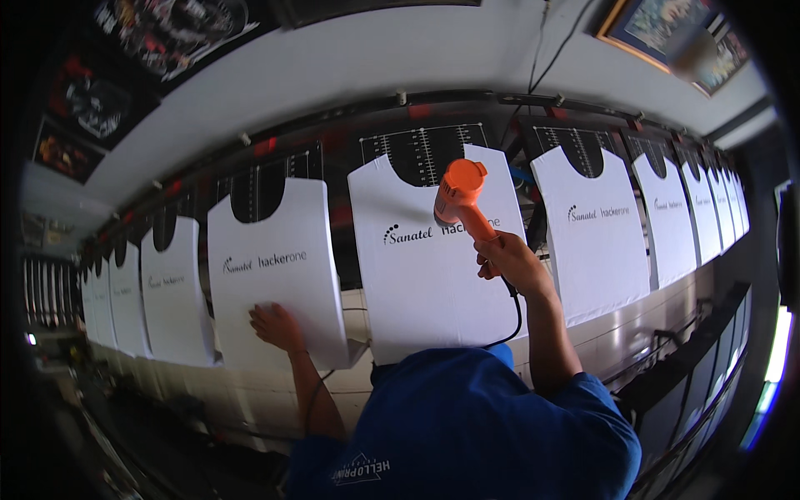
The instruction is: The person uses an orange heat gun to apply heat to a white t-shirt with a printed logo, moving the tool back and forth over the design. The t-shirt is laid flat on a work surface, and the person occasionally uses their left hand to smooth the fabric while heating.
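Observation:
My right hand [512,262] is wrapped round the handle of an orange heat gun [461,190]. Its dark nozzle points down at the black print on the white shirt [433,292] in front of me, hiding part of the lettering. A black cord [518,317] hangs from the handle. To the left, my left hand [277,327] lies with fingers spread on the lower part of the neighbouring white shirt [275,287], below its print. Both shirts are stretched over flat boards with black, ruler-marked tops [423,154] showing at the neck openings.
More printed white shirts on boards curve away to the left [173,292] and right [588,258]. A dark rail [333,112] runs behind them. Dark equipment [679,375] stands at the lower right. Framed pictures [658,29] hang on the wall.

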`<state>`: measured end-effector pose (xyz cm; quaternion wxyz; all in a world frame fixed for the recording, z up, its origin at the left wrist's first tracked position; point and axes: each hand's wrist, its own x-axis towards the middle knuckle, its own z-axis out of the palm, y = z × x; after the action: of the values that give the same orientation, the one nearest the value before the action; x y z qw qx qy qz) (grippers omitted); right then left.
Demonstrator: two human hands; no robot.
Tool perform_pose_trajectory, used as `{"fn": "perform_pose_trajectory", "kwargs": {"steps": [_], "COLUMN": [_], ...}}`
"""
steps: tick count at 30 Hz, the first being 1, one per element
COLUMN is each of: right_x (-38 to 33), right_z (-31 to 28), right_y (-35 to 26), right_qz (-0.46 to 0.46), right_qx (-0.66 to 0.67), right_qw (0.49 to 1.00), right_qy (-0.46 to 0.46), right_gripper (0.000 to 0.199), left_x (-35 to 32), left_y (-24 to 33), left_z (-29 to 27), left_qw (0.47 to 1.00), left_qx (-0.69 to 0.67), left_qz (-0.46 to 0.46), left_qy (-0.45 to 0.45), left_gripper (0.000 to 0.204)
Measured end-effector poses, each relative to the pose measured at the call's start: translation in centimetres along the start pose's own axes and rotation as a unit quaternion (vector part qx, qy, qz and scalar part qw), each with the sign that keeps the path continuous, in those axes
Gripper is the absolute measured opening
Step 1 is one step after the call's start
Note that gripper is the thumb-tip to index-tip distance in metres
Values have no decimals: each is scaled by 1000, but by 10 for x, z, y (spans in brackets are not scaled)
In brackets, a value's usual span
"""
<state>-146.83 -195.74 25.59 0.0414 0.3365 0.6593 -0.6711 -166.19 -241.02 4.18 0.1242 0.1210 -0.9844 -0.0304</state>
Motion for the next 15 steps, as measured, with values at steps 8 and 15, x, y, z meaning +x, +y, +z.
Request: {"fn": "perform_pose_trajectory", "kwargs": {"steps": [8,15], "right_x": [-19,-28], "right_z": [25,61], "right_y": [0,3], "right_qz": [-5,-13], "right_qx": [34,90], "right_qw": [998,994], "right_qy": [57,67], "right_gripper": [33,35], "left_x": [25,80], "left_y": [-29,-99], "left_z": [-8,19], "left_qw": [997,994], "left_qx": [-19,65], "left_qz": [73,81], "left_qy": [-33,-23], "left_gripper": [62,65]}}
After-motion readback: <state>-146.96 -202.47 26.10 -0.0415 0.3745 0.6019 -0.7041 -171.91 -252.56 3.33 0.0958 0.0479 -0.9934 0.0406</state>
